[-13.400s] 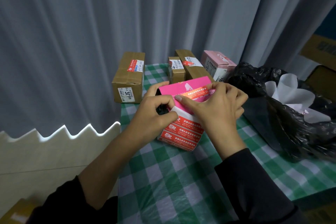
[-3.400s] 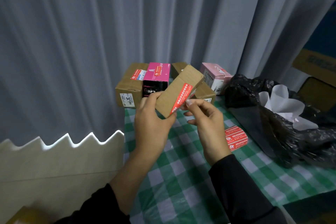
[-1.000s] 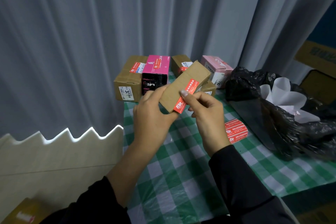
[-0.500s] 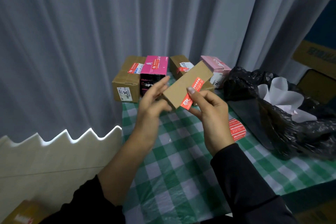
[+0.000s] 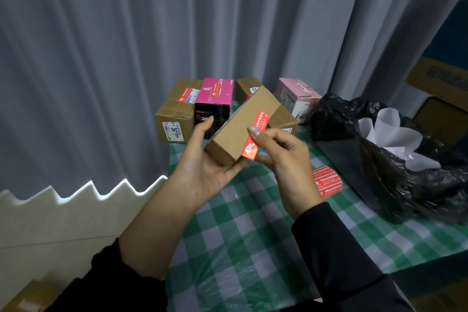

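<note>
Midway: box (image 5: 240, 126) held above the surface (image 5: 240, 235), left hand (image 5: 202, 164) curled round it; sticker (image 5: 256, 132) pressed along its top, lower end pinched by right hand (image 5: 286, 162), not yet folded over the edge. Carton (image 5: 174, 111) and pink box (image 5: 217, 91) behind already stickered.

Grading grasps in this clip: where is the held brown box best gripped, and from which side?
Grip the box across its narrow width at its near end, from below and left, as the left hand does: it is long, slim, tilted up, and the right hand works the sticker on its right edge.
</note>
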